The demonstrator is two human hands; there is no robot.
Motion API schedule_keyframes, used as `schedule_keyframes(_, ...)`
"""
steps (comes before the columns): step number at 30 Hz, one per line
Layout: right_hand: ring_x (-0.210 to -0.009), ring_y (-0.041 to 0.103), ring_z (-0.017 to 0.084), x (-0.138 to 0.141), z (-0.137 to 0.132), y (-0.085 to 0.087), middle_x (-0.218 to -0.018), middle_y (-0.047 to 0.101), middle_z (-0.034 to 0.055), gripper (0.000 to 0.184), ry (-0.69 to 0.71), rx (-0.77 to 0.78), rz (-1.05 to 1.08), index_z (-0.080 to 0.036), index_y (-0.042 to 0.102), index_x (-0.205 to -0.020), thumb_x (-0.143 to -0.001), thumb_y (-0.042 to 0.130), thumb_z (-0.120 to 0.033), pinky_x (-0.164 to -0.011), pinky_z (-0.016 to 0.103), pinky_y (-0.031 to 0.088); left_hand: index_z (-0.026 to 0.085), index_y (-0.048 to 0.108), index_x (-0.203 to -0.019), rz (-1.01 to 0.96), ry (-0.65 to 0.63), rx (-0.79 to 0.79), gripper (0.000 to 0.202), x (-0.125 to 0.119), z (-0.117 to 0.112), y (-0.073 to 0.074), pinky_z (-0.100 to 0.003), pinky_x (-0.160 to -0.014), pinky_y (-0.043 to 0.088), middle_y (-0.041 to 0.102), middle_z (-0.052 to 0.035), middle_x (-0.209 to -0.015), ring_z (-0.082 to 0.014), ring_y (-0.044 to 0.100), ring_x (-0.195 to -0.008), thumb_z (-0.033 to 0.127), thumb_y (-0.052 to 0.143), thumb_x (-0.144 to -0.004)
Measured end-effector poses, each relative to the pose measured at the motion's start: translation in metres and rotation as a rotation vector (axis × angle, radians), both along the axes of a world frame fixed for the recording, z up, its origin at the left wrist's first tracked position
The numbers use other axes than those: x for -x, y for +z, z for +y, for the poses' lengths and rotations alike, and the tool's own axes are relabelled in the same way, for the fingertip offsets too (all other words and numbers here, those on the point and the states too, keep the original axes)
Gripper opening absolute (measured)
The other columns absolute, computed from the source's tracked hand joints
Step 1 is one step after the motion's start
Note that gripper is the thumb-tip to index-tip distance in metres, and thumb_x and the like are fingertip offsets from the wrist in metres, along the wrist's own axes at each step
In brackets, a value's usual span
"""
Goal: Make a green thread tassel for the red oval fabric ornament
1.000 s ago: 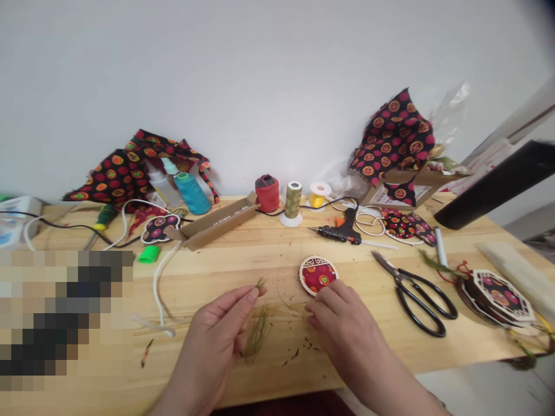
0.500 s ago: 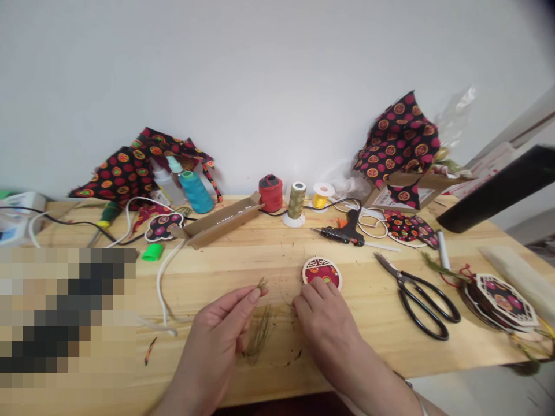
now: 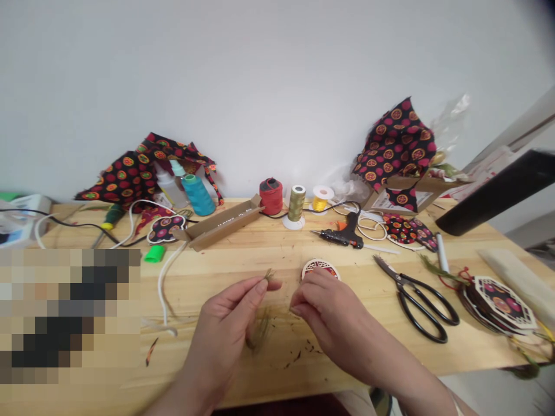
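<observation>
My left hand point(image 3: 229, 315) pinches a bundle of olive-green threads point(image 3: 262, 328) between thumb and forefinger. A short tuft sticks up above the fingertips, and the loose strands hang below them. Just to the right is my right hand point(image 3: 333, 315), its fingers closed together in a pinch. What they hold, if anything, is too fine to make out. Partly hidden behind that hand lies a round wooden-framed ornament point(image 3: 315, 266) with red patterned fabric. Dark scraps point(image 3: 298, 357) lie on the wooden table between my wrists.
Black-handled scissors point(image 3: 416, 306) lie to the right, beside a stack of octagonal ornaments point(image 3: 503, 303). Further back are a glue gun point(image 3: 347, 234), an olive thread spool point(image 3: 296, 205), a red spool point(image 3: 271, 197) and a long cardboard box point(image 3: 223, 224). A white cord point(image 3: 161, 286) curls at left.
My right hand has lifted off the round ornament's lower part and turned, fingertips now pinched nearer my left hand. My left hand has shifted slightly right and up, still pinching the threads.
</observation>
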State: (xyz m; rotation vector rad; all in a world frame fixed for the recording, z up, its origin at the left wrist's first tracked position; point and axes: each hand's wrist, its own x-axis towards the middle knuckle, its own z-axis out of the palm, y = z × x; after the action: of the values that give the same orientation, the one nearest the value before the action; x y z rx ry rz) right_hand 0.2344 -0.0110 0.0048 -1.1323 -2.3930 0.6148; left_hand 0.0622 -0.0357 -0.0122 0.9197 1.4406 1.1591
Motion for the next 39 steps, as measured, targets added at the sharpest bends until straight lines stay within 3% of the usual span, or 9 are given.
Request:
schedule_keyframes(4,-0.078,0.048,0.015,0.001,0.003,0.008,-0.078,0.056,0.0028,0.016,0.03,-0.038,-0.025,-0.015,0.056,-0.075,-0.086,0.048,-0.007,-0.076,0.03,0.039,0.021,0.076,-0.09,-0.028,-0.023,-0.002,0.024,-0.01,0.008,0.004,-0.022,-0.045,0.028,0.031,0.0089,-0.042,-0.0107,0.032,-0.045,0.037,0.065,-0.076)
schedule_keyframes(8,-0.078,0.047,0.016,-0.001,0.004,0.012,-0.078,0.056,0.0038,0.017,0.026,-0.036,-0.06,-0.015,0.056,-0.076,-0.089,0.045,-0.01,-0.073,0.03,0.039,0.022,0.074,-0.072,-0.024,-0.097,-0.081,0.015,-0.017,0.011,0.001,-0.021,-0.062,0.038,0.049,0.0046,-0.051,-0.014,0.051,-0.063,0.031,0.064,-0.077)
schedule_keyframes(12,-0.08,0.047,0.017,-0.003,0.007,0.01,-0.078,0.057,0.0036,0.018,-0.007,-0.012,-0.018,-0.016,0.055,-0.074,-0.088,0.047,-0.011,-0.072,0.03,0.039,0.019,0.067,-0.063,-0.043,-0.12,-0.028,0.024,-0.018,0.009,-0.004,-0.021,-0.044,0.027,0.049,0.0053,-0.052,-0.0085,0.034,-0.046,0.037,0.062,-0.079)
schedule_keyframes(18,-0.081,0.048,0.017,-0.009,0.011,0.007,-0.079,0.056,0.0032,0.014,-0.159,-0.012,0.138,-0.017,0.054,-0.076,-0.087,0.049,-0.01,-0.072,0.03,0.039,0.016,0.071,-0.077,-0.208,-0.072,0.013,0.021,-0.019,0.009,-0.006,-0.02,-0.04,0.018,0.033,0.0085,-0.048,-0.0069,0.024,-0.045,0.036,0.065,-0.077)
schedule_keyframes(20,-0.078,0.048,0.014,-0.013,0.006,0.01,-0.078,0.054,0.0017,0.015,-0.143,0.047,0.183,-0.017,0.051,-0.074,-0.088,0.048,-0.012,-0.07,0.028,0.039,0.015,0.07,-0.073,-0.26,-0.051,0.027,0.02,-0.019,0.01,-0.005,-0.019,-0.039,0.017,0.031,0.0091,-0.048,-0.0061,0.022,-0.044,0.035,0.067,-0.076)
schedule_keyframes(24,-0.063,0.045,0.01,-0.02,-0.007,0.011,-0.063,0.049,-0.0026,0.033,0.065,0.222,0.149,-0.017,0.043,-0.058,-0.09,0.048,-0.023,-0.06,0.024,0.037,0.014,0.071,-0.078,-0.338,-0.001,0.074,0.019,-0.018,0.014,-0.003,-0.017,-0.039,0.017,0.035,0.0086,-0.048,-0.0051,0.023,-0.044,0.033,0.071,-0.072)
schedule_keyframes(28,-0.076,0.054,0.014,-0.017,-0.008,-0.003,-0.083,0.061,0.0018,0.011,-0.15,0.244,0.229,-0.019,0.06,-0.083,-0.082,0.051,-0.012,-0.068,0.027,0.041,0.014,0.071,-0.08,-0.394,0.003,0.084,0.018,-0.018,0.015,-0.002,-0.016,-0.039,0.016,0.036,0.0085,-0.047,-0.0046,0.022,-0.044,0.031,0.07,-0.074)
schedule_keyframes(32,-0.057,0.052,0.012,-0.006,-0.003,-0.018,-0.061,0.059,-0.0011,0.018,-0.354,0.49,0.399,-0.016,0.066,-0.094,-0.082,0.054,-0.023,-0.055,0.025,0.041,0.014,0.071,-0.079,-0.409,0.005,0.089,0.017,-0.017,0.014,-0.002,-0.015,-0.039,0.016,0.037,0.0085,-0.047,-0.0042,0.022,-0.043,0.03,0.07,-0.074)
schedule_keyframes(39,-0.052,0.047,0.01,0.009,-0.006,-0.02,-0.056,0.057,-0.0034,0.023,-0.323,0.622,0.679,-0.016,0.071,-0.088,-0.066,0.07,-0.023,-0.051,0.022,0.04,0.014,0.071,-0.08,-0.373,-0.01,0.078,0.019,-0.015,0.01,-0.002,-0.016,-0.039,0.019,0.038,0.0081,-0.047,-0.0047,0.025,-0.043,0.032,0.068,-0.075)
